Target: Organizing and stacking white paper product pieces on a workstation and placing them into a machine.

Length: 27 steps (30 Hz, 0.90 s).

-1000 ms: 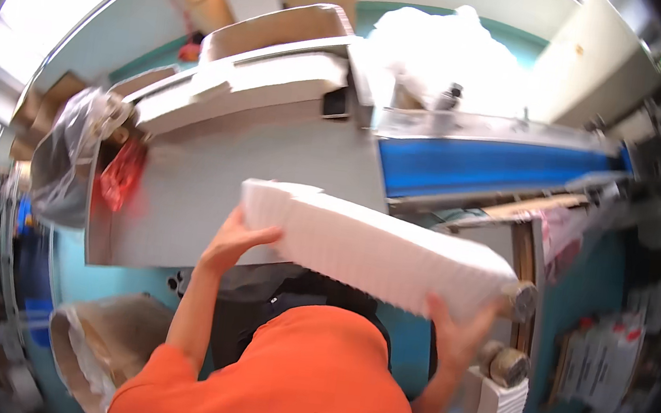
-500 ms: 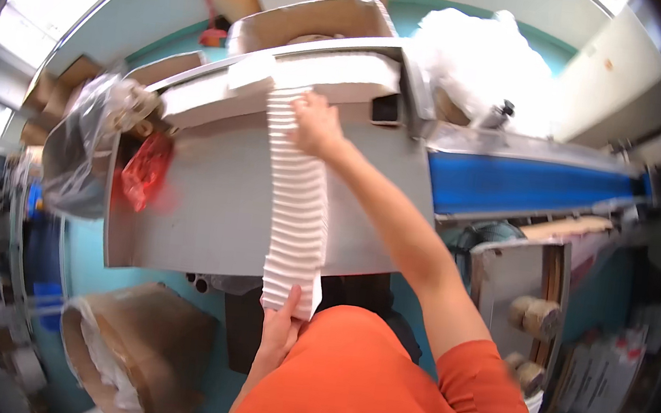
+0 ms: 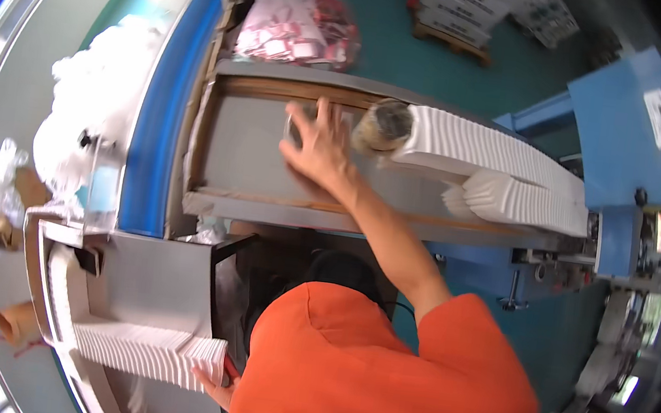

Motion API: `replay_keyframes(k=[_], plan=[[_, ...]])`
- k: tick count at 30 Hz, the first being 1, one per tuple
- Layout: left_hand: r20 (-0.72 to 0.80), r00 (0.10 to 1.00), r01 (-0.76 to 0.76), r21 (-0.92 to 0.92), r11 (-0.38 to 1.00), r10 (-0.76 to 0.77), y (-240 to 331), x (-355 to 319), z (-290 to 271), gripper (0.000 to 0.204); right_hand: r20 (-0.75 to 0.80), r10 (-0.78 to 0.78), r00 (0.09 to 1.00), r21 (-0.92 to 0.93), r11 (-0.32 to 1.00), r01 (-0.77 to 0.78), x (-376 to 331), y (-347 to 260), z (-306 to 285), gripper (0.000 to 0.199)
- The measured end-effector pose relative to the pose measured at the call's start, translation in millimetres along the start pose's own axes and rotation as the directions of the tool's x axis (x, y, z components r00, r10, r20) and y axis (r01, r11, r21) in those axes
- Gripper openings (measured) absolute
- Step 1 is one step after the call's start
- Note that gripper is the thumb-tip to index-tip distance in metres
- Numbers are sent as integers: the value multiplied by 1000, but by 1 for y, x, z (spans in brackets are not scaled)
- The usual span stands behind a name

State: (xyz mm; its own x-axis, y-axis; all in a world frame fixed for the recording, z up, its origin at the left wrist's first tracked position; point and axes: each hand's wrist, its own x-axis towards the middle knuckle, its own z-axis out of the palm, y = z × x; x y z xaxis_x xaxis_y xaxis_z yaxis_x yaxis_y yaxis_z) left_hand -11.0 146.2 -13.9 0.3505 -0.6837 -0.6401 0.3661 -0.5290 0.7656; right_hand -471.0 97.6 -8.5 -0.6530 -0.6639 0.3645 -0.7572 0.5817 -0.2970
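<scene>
My left hand [image 3: 218, 388] is at the near end of a long row of white folded sheets [image 3: 143, 351], its fingers against the end and part of the hand hidden by my orange shirt. My right hand [image 3: 322, 150] reaches over a grey trough-like table [image 3: 249, 136], open with fingers spread. A pale, clear-looking edge shows by its fingertips, too blurred to name. Just right of that hand stands a brownish tape roll [image 3: 385, 125]. Beyond the roll lie two more rows of white folded sheets, a longer far one [image 3: 500, 148] and a shorter near one [image 3: 522, 202].
A blue conveyor belt [image 3: 175, 107] runs along the trough's left end. A metal table [image 3: 155, 280] carries the left hand's row. A clear bag of red and white pieces [image 3: 302, 28] lies beyond the trough. Blue machinery [image 3: 633, 127] stands at the right.
The view has turned right. My right hand has left the far part of the white row and is now over the trough, fingers spread. My left hand has stayed at the row's near end.
</scene>
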Motion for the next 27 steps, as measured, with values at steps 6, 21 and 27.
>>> replay_keyframes(k=[6, 21, 27], plan=[[385, 898, -427, 655, 623, 210, -60, 170, -170, 70, -112, 484, 868, -75, 867, -493, -104, 62, -77, 74], [249, 961, -252, 605, 755, 120, -29, 92, -85, 68, 114, 803, 584, -554, 540, -634, -110, 152, -142, 113], [390, 901, -387, 528, 756, 190, -27, 67, -80, 63, 237, 680, 694, -460, 708, -536, -95, 146, -136, 111]])
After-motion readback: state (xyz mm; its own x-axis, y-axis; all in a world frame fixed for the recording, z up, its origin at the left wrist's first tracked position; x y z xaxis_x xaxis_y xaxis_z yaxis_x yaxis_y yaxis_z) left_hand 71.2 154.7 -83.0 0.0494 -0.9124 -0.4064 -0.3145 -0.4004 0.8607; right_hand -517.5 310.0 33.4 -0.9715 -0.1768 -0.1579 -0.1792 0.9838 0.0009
